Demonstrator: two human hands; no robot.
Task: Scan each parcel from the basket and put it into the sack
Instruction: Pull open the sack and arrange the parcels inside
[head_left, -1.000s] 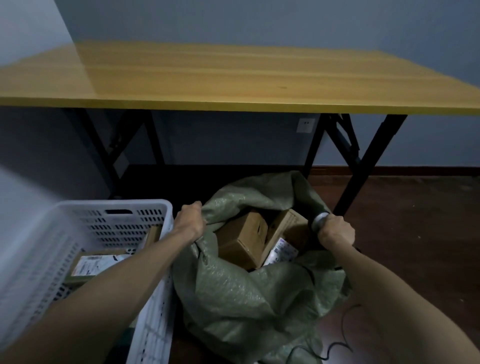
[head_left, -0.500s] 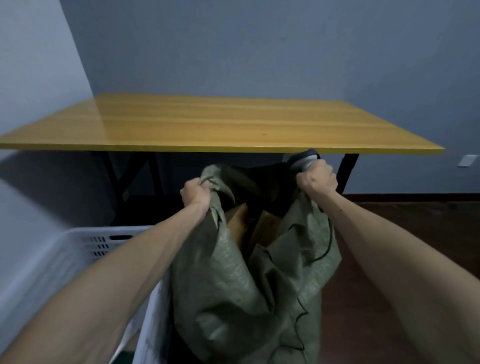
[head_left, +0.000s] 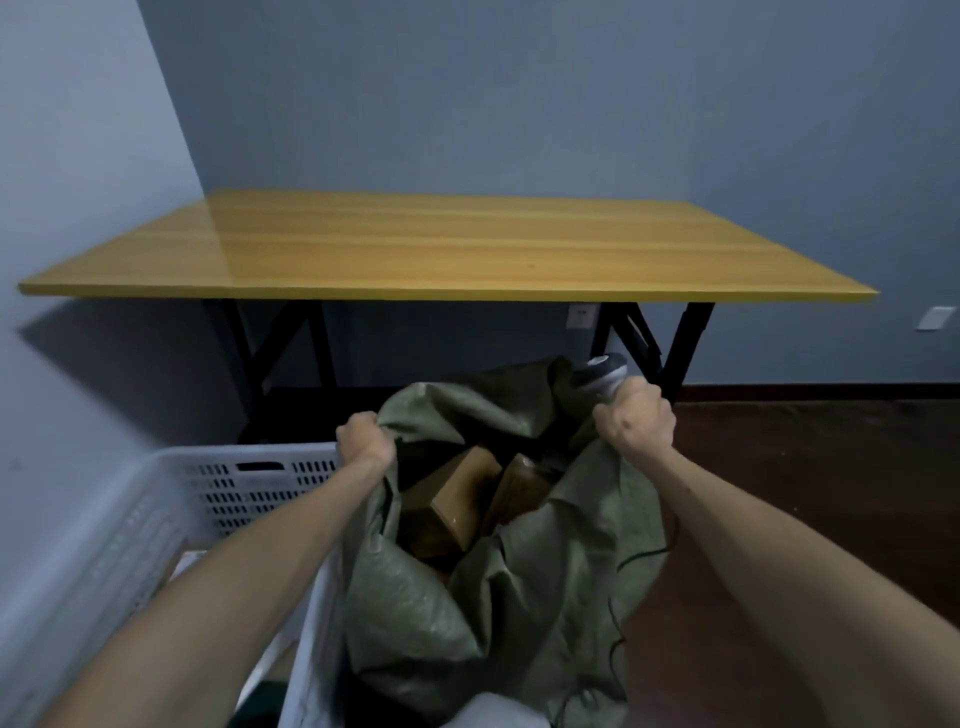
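Note:
A green woven sack (head_left: 498, 608) stands on the floor in front of me with its mouth held open. My left hand (head_left: 365, 440) grips the sack's left rim. My right hand (head_left: 635, 418) grips the right rim together with a grey handheld scanner (head_left: 600, 375), whose head sticks up past my fist. Inside the sack lie brown cardboard parcels (head_left: 457, 501). A white plastic basket (head_left: 171, 514) sits to the left of the sack, its contents mostly hidden behind my left arm.
A yellow wooden table (head_left: 441, 249) on black folding legs stands beyond the sack against a blue-grey wall. Dark wooden floor (head_left: 810, 467) stretches to the right. A thin black cable (head_left: 644, 553) runs down the sack's right side.
Both hands lifted the sack's rim up from the floor, then came down a little. The camera view rose, so the basket's parcels have dropped out of sight.

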